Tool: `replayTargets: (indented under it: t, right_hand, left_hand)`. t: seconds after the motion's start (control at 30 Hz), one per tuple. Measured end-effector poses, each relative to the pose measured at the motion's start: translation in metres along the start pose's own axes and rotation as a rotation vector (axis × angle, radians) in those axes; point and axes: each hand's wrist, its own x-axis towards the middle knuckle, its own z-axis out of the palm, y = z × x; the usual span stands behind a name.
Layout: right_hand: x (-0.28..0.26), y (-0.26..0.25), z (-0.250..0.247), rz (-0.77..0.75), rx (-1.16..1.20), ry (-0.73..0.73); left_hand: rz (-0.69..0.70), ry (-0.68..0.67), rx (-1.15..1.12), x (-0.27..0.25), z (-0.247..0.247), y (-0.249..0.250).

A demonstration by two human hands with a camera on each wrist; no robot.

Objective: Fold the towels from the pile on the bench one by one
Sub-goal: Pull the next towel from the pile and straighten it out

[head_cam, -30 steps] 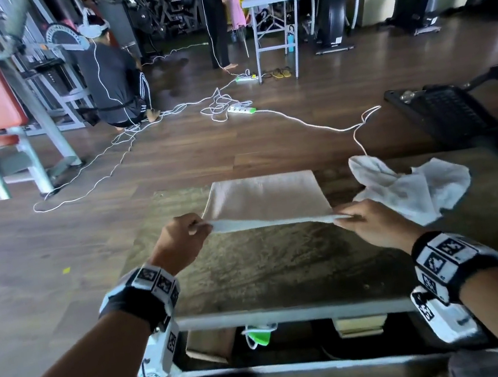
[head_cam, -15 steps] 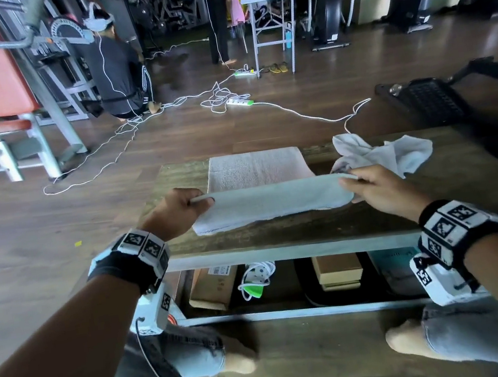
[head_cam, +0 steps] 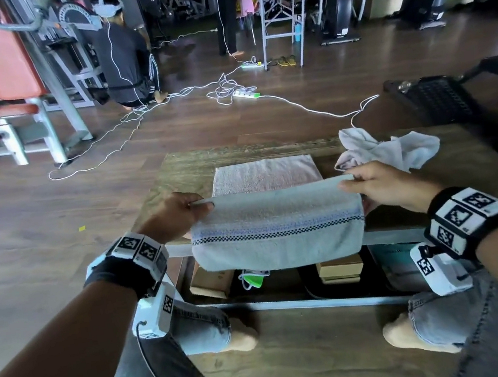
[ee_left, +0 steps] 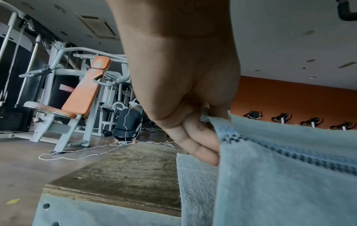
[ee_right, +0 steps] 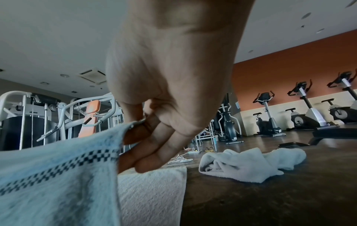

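Note:
A light blue towel (head_cam: 276,236) with a dark checked stripe hangs stretched between my hands over the near edge of the wooden bench (head_cam: 467,173). My left hand (head_cam: 180,217) pinches its upper left corner and my right hand (head_cam: 371,187) pinches the upper right corner. The wrist views show the same pinch: left hand (ee_left: 201,133) on the blue towel (ee_left: 289,175), right hand (ee_right: 146,137) on the blue towel (ee_right: 58,175). Behind it a folded pale towel (head_cam: 265,174) lies flat on the bench. A crumpled white towel (head_cam: 391,149) lies at the right.
Boxes (head_cam: 340,268) and a green-and-white item (head_cam: 252,279) sit under the bench. White cables and a power strip (head_cam: 245,92) trail over the floor beyond. A crouching person (head_cam: 126,61) and gym machines (head_cam: 9,63) stand at the back left, and my knees are below the bench.
Both hands have drawn the blue towel back toward me and lifted it. It now hangs over the bench's near edge, its checked stripe showing.

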Motion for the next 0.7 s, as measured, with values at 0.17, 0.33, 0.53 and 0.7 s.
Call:
replayTargets:
  t: [0.17, 0.33, 0.53, 0.7]
  right_hand:
    - [0.034, 0.006, 0.004, -0.077, -0.043, 0.127]
    - [0.076, 0.01, -0.005, -0.113, -0.22, 0.212]
    - [0.143, 0.015, -0.009, -0.102, -0.307, 0.235]
    - [0.205, 0.018, -0.009, -0.043, -0.332, 0.287]
  left_hand:
    - [0.043, 0.11, 0.008, 0.026, 0.009, 0.003]
    - [0.021, 0.139, -0.017, 0.07, 0.008, 0.008]
    - [-0.044, 0.134, 0.042, 0.133, 0.01, 0.009]
    - [-0.108, 0.167, 0.068, 0.195, 0.016, -0.002]
